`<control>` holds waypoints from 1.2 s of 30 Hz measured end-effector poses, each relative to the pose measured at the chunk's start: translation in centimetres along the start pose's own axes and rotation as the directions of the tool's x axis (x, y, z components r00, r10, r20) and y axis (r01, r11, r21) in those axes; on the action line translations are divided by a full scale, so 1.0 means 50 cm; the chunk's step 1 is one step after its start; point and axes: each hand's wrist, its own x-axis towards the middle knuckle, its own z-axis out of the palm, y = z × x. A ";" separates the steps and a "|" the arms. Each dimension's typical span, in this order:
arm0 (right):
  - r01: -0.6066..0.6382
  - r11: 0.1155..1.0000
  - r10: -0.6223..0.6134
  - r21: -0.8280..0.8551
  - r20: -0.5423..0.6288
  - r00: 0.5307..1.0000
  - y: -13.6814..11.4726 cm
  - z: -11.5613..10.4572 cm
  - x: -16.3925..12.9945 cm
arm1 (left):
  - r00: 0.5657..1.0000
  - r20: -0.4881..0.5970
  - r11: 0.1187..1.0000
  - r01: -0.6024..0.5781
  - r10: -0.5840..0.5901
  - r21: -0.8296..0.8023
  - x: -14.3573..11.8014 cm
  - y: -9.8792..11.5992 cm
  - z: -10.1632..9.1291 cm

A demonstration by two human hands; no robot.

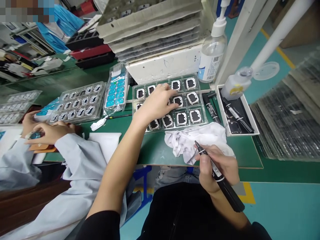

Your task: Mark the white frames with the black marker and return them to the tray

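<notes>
My left hand (160,101) reaches over a clear plastic tray (175,126) of white-rimmed square frames with dark centres. Its thumb and forefinger are spread at one frame (178,101) in the middle row; the thumb seems to touch its edge, and the frame lies in its pocket. Part of the tray is hidden under this hand. My right hand (217,165) is closed around a black marker pen (225,186) near the table's front edge, narrow tip pointing up and left. Behind that pen lies a crumpled white cloth (200,135).
A white box (246,131) with pens and a bottle (236,85) stands right of the tray. Behind are a pump bottle (212,55) and stacked trays (160,33). At left, a co-worker's hands (52,131) work beside another tray (77,103) and a blue-part pack (116,90).
</notes>
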 end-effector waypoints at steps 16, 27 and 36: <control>-0.021 1.000 0.020 0.016 0.039 0.999 -0.005 -0.011 -0.001 | 0.971 -0.234 0.941 -0.117 0.043 -0.316 -0.047 0.116 0.010; -0.113 0.992 0.109 0.056 0.069 0.992 0.007 -0.020 -0.012 | 0.909 0.009 0.438 0.209 -0.416 -0.874 -0.296 0.243 0.082; -0.272 0.962 0.265 0.019 0.164 0.950 -0.011 0.004 0.004 | 0.927 -0.126 0.641 0.141 -0.352 -0.755 -0.320 0.266 0.100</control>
